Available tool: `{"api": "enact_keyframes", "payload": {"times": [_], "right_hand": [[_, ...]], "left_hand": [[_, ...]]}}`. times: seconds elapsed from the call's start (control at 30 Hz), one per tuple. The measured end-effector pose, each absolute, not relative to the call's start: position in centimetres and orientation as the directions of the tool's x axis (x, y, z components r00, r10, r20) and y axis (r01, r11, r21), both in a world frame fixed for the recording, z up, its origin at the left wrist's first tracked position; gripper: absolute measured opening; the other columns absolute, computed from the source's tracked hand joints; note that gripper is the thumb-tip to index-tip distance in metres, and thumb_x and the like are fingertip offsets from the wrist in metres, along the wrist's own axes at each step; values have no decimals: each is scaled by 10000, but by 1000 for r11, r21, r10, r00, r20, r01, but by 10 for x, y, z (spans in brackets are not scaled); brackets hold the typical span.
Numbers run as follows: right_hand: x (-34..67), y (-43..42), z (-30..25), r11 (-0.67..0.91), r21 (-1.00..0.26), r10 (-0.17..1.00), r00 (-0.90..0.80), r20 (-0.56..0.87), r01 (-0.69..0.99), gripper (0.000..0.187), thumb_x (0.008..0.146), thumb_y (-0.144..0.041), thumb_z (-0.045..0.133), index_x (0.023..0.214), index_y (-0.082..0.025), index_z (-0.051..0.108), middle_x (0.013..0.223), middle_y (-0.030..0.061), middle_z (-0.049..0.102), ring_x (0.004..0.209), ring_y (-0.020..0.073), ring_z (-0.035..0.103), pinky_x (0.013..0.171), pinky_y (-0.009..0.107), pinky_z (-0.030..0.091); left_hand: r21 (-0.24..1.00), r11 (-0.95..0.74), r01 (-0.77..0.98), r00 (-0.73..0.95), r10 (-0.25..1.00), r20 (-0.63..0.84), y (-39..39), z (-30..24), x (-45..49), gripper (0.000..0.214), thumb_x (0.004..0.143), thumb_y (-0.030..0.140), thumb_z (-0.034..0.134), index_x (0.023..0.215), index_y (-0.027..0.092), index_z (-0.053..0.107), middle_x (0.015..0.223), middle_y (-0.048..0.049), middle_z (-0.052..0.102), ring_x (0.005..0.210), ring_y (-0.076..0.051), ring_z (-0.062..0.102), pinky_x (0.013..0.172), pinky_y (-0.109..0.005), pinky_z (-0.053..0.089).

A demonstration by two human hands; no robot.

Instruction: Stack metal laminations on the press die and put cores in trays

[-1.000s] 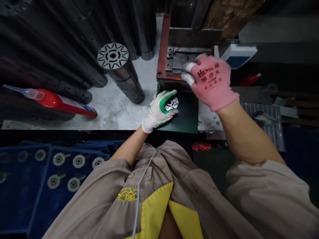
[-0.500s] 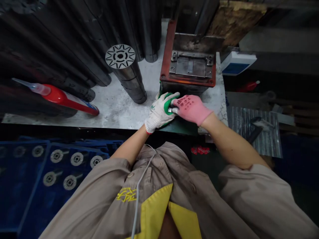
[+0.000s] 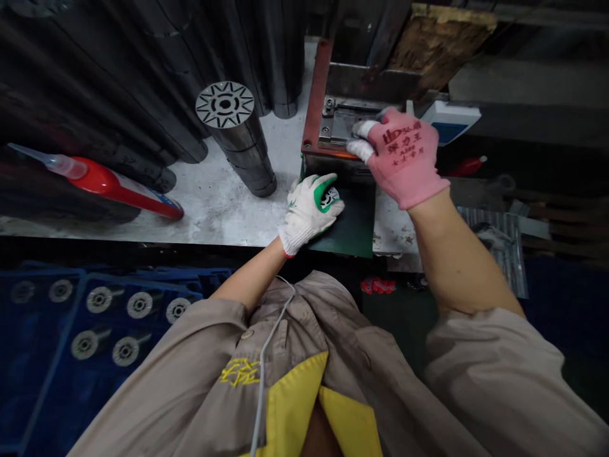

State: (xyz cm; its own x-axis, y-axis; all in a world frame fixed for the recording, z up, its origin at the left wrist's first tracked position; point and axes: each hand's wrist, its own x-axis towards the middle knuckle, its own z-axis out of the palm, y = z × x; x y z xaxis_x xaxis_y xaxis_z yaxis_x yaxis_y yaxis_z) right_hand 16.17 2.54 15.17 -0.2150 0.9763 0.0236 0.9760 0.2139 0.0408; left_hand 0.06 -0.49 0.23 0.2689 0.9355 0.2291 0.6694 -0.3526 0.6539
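My left hand (image 3: 309, 212), in a white and green glove, is wrapped round a small round slotted metal disc stack (image 3: 330, 198) that rests on a dark green mat (image 3: 356, 228). My right hand (image 3: 397, 155), in a pink glove, reaches over the red-framed metal fixture (image 3: 311, 101). Its fingertips are pinched together on the fixture's grey plate (image 3: 335, 124); what they hold, if anything, is hidden.
A tall stack of slotted discs (image 3: 235, 136) stands on the grey bench. A red glue bottle (image 3: 102, 184) lies at the left. Dark cylinder stacks fill the back left. Blue trays (image 3: 95, 317) with several rotor parts sit below the bench. A white and blue box (image 3: 451, 117) is at the right.
My right hand has moved from the disc stack beside my left hand back up to the fixture's plate. My left hand has stayed on the disc stack.
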Motion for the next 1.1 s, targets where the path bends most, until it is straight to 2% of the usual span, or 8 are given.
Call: {"api": "enact_keyframes", "payload": {"times": [0.17,0.43,0.53,0.67,0.77,0.83,0.97,1.1], "right_hand": [[174,-1,105,387,-154,915,-399,-55,909,407,1086,-260,412,1336,-179,723,1315,126,743,1232,281,673,1058,410,507],[130,-9,104,418,73,845,-359,-396,905,441,1010,-49,359,1233,-86,738,1266,239,739,1131,344,727,840,424,512],[124,-8,121,433,71,825,-363,-434,899,464,1015,-31,353,1245,-98,750,1252,216,764,1145,330,736,861,421,531],[149,1,138,406,58,872,-368,-322,912,387,1087,-217,450,1378,-195,706,1358,127,749,1250,296,691,1015,405,536],[168,20,146,272,50,962,-273,5,961,504,1109,-475,474,1484,-177,634,1412,181,696,1278,346,645,1012,460,537],[173,36,144,208,74,965,-217,148,975,590,1086,-574,495,1378,-106,704,1368,248,681,1228,388,636,955,488,532],[171,60,130,251,162,931,-284,229,954,647,1062,-664,483,1041,-98,794,1250,245,695,1121,357,622,873,458,518],[174,47,130,270,108,932,-288,221,957,574,1100,-596,415,1097,-161,790,1201,193,726,1052,309,642,849,418,505]], "left_hand": [[621,-380,686,277,925,259,-3,-7,3,824,865,677,738,1516,198,579,1510,-159,634,1444,-367,538,1301,-558,300],[615,-454,644,400,886,235,4,3,-7,679,874,429,685,1511,205,613,1488,-113,664,1417,-319,586,1312,-517,329],[612,-467,638,413,878,240,5,7,-10,696,852,430,713,1505,205,623,1491,-107,667,1410,-325,594,1304,-536,352],[665,-441,602,370,893,258,6,13,-7,625,874,508,736,1424,214,689,1387,-104,723,1299,-315,666,1206,-510,479],[733,-339,590,276,938,211,9,17,-1,499,932,522,692,1323,219,755,1260,-104,759,1149,-279,723,1056,-445,581],[709,-300,638,234,953,192,11,18,5,451,930,502,700,1274,222,781,1224,-105,764,1123,-283,725,1032,-452,588],[615,-309,725,262,950,169,14,18,12,439,917,462,720,1292,242,782,1266,-103,754,1201,-323,697,1093,-509,542],[590,-303,748,263,952,156,10,21,9,459,928,500,711,1314,259,771,1289,-98,743,1221,-330,686,1121,-519,507]]}}
